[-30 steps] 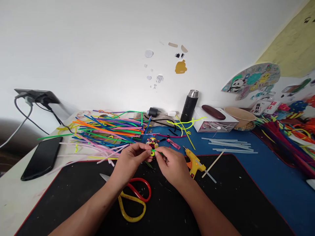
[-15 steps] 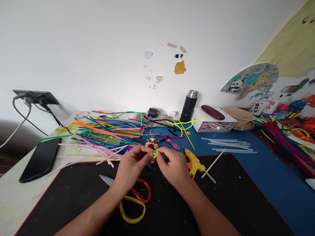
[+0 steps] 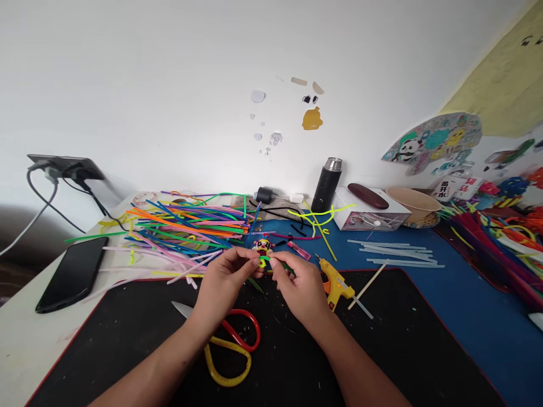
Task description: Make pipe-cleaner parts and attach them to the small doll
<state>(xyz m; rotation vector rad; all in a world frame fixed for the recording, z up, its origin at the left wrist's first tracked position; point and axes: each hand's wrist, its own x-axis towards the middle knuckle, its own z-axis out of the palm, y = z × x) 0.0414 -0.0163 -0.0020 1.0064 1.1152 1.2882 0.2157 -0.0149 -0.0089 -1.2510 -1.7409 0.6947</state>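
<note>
Over the far part of the black mat (image 3: 382,350), my left hand (image 3: 224,282) and my right hand (image 3: 299,288) meet fingertip to fingertip. Both are pinched shut on a green pipe cleaner (image 3: 265,260) that has a small yellow-green loop at its middle. Just behind my fingertips stands a small red, yellow and black pipe-cleaner figure (image 3: 263,245). A big loose pile of coloured pipe cleaners (image 3: 186,226) spreads behind my left hand. Red-and-yellow scissors (image 3: 231,347) lie on the mat under my left forearm.
A yellow glue gun (image 3: 335,282) lies right of my right hand, with glue sticks (image 3: 394,253) and a wooden stick (image 3: 367,287) beyond. A black phone (image 3: 72,274) lies at the left, a black flask (image 3: 326,183), white box (image 3: 369,212) and bowl (image 3: 413,199) at the back.
My hands have stayed close together, working the green pipe cleaner with small finger movements. The yellow-green loop has shifted slightly between my fingertips. Nothing else on the table has moved.
</note>
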